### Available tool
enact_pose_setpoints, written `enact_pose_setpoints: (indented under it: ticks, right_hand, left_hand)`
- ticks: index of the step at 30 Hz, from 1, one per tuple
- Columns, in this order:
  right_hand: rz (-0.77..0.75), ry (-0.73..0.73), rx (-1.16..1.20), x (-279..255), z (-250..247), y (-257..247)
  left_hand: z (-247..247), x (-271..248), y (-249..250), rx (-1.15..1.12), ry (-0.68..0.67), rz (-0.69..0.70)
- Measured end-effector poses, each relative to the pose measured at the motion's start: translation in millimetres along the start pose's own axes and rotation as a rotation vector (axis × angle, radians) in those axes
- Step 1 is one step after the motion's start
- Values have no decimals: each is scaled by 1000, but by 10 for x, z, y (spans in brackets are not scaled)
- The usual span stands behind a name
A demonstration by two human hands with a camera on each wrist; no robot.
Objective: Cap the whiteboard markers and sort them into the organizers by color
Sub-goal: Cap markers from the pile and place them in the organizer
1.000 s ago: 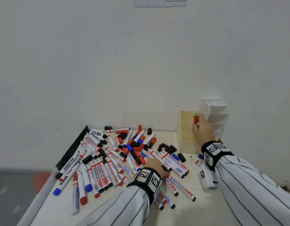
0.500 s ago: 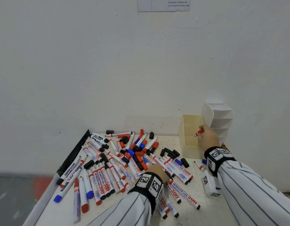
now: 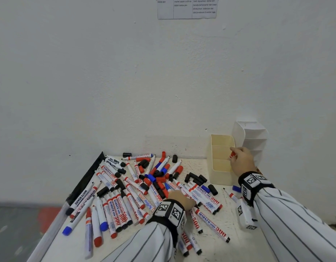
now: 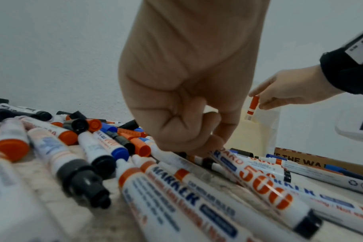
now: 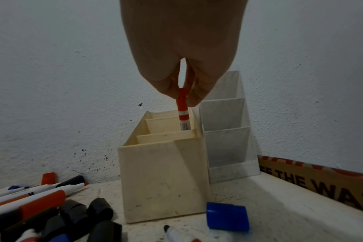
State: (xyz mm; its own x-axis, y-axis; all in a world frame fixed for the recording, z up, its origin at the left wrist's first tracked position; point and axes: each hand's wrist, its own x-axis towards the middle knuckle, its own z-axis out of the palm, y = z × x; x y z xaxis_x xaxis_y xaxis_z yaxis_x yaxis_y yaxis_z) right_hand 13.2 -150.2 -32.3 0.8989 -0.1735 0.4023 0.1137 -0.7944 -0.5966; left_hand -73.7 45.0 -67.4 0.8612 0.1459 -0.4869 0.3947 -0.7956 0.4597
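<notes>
Loose markers [image 3: 163, 188] are sprawling across the table [image 3: 235, 248] at lower centre. Right of them, the right hand [image 3: 242, 160] is pinching a capped red marker [image 5: 182, 111] upright, its lower end inside the cream organizer [image 5: 164, 180], middle compartment. The left hand [image 3: 179, 198] is lying curled on the pile, fingertips [image 4: 205, 147] touching a marker; whether it is gripping one, I cannot tell.

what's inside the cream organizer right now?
Only the red marker, cap up, lowered by the right hand into the middle compartment of the cream organizer. Its lower end and the compartment floors are hidden by the walls.
</notes>
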Motion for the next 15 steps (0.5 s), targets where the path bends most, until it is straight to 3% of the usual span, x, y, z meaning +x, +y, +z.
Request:
enact_pose_setpoints:
  ticks: [7,10,12,13,15]
  right_hand:
    - [149,-21,-16,-66,-32,-92]
    - [127,25,-110,-144,-46,-130]
    - [29,77,-151,-193,-12,-131]
    - [-36,42,-146,-205,21,-124]
    - [-96,-181,-107,-239,108,-111]
  left_hand:
    - [-206,17,-54,-372,112,5]
    - [-338,-9,-78,-482,195,37]
    - [-424,-25,-110,-486,258,61]
    - [-453,-34,-131,-480,284,83]
    - [-503,-55,-181,-466,309,114]
